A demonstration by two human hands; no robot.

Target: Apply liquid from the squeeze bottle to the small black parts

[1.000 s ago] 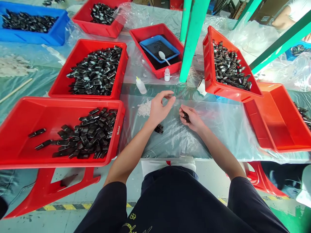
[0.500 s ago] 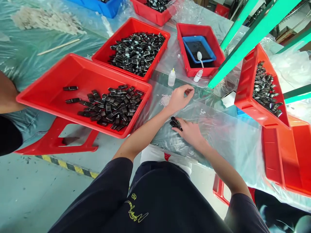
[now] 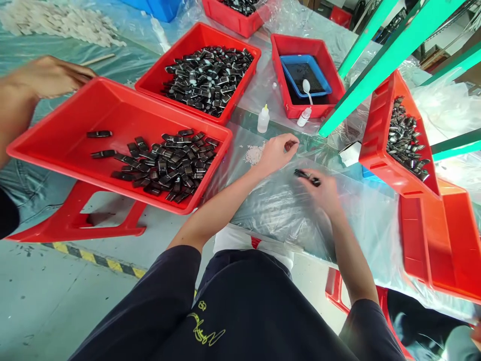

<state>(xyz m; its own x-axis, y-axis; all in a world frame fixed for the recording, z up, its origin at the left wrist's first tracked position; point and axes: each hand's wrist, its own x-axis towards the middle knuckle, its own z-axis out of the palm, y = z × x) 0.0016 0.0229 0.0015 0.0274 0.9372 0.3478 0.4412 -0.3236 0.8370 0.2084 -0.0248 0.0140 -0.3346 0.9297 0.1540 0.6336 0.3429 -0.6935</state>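
My left hand (image 3: 278,152) is above the plastic-covered table, thumb and forefinger pinched; whatever lies between them is too small to make out. Just beside it is a little heap of tiny white bits (image 3: 253,155). To the right, my right hand (image 3: 326,193), smeared by motion, grips a small black glossy clip-like piece (image 3: 308,177) between thumb and fingers. Many similar black pieces (image 3: 169,163) lie in the red tray (image 3: 86,110) to my left. A white squeeze bottle (image 3: 263,120) and a smaller white bottle (image 3: 304,117) stand beyond my hands.
Behind sits a red bin (image 3: 199,31) heaped with black pieces. Another red bin (image 3: 280,47) holds a blue tray (image 3: 289,59) and a white spoon (image 3: 307,90). Green posts (image 3: 376,82) rise on the right near a tilted red bin (image 3: 376,130). Another person's hand (image 3: 50,77) is beside the left tray.
My right hand has lifted and moved right with a black piece. My left hand stays pinched in nearly the same place. Another person's hand has come to the left tray's far edge.
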